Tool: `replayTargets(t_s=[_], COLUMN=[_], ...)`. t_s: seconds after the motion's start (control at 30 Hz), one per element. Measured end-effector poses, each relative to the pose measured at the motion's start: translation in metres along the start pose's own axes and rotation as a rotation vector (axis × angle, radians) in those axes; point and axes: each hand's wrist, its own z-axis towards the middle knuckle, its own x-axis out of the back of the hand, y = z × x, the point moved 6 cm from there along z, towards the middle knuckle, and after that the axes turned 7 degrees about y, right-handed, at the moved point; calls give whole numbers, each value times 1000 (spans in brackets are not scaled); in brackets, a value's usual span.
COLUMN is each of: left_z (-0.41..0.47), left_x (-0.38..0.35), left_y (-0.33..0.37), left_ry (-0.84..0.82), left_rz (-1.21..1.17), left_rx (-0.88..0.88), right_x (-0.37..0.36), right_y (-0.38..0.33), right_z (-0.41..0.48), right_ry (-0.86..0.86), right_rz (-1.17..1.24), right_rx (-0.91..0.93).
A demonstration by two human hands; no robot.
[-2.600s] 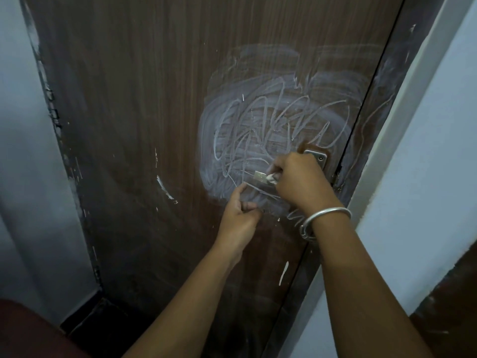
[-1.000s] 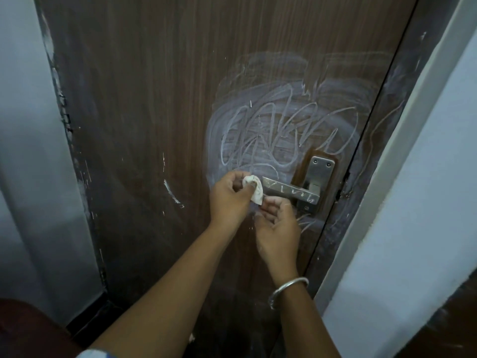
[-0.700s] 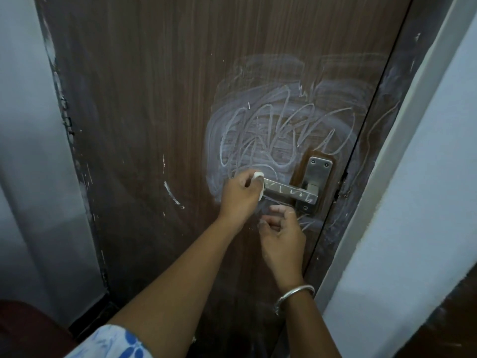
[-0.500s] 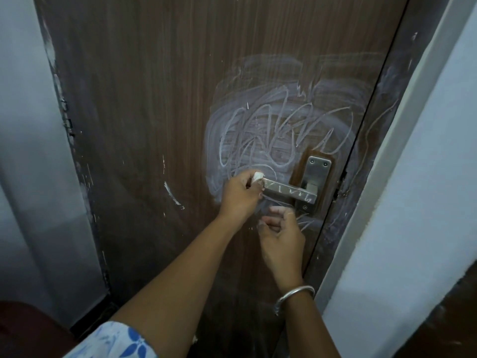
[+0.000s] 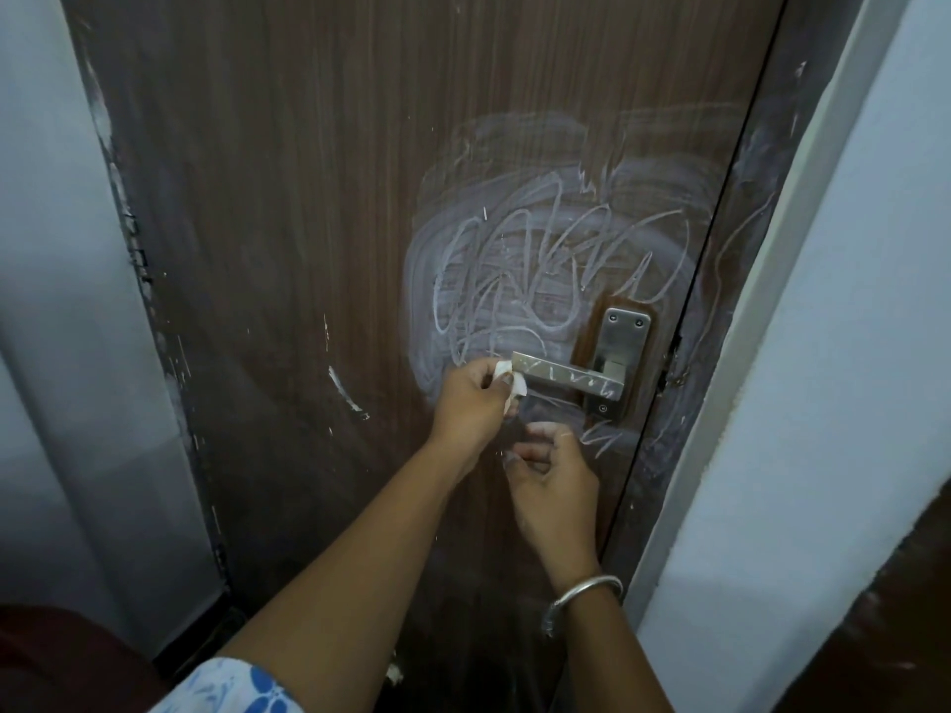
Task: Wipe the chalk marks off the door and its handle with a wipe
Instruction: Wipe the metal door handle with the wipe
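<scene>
- Pinching the wipe (image 5: 507, 381) in my left hand (image 5: 471, 406), I press it against the free end of the door handle (image 5: 568, 380).
- My right hand (image 5: 553, 473) hangs below, loosely curled, empty.
- Handle ticks and the door (image 5: 309, 198) scribble (image 5: 556, 280) remain: barely begun.

Brown wood-grain door (image 5: 309, 198), white chalk scribbles (image 5: 540, 280), silver handle (image 5: 571, 379), white wipe (image 5: 507, 380)

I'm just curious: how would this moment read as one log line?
left hand: holds wipe at handle tip | right hand: empty, below handle | chalk marks: on door, handle
</scene>
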Motion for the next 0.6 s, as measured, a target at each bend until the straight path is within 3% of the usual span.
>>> replayTargets(t_s=[0.17,0.33,0.6], left_z=[-11,-9,0], left_x=[-6,5,15], left_y=[-9,-4,6], left_ry=[-11,129,131], left_rz=[17,105,211], left_rx=[46,-34,-107], right_x=[-4,-35,-60], right_y=[4,0,-19], right_z=[7,11,28], right_ry=[29,-107,-115], right_rz=[140,723,1144], right_rx=[-157,-532,-683])
